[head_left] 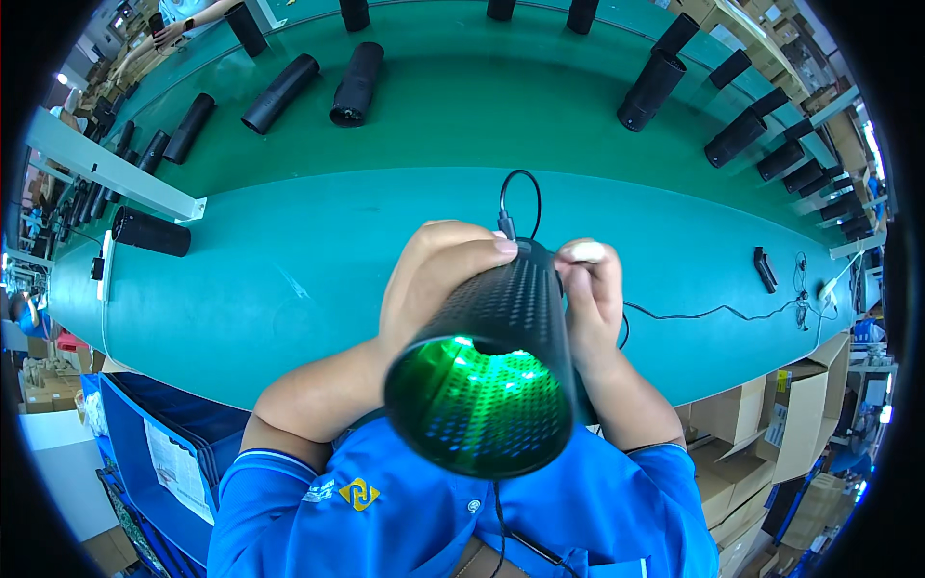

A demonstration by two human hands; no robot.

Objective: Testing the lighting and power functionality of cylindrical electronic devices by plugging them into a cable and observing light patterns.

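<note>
Cylinder (511, 313), black, perforated, green-lit inside, is clasped by left hand (429, 270); grip of right hand (594, 297), alongside, cannot be told.

We have a tube (506, 313) before us above the near edge of the table (289, 279), our left hand (434, 270) on its left side and our right hand (593, 294) at the right of its far end, where a plug (506, 223) sits. Beyond the table we see a conveyor (501, 125) bearing tubes to left and right. On the table's left lies another tube (151, 232), beside a post (116, 169); on its right, a handheld device (765, 270). Below us stand a bin (159, 472) at left and cartons (737, 472) at right.
</note>
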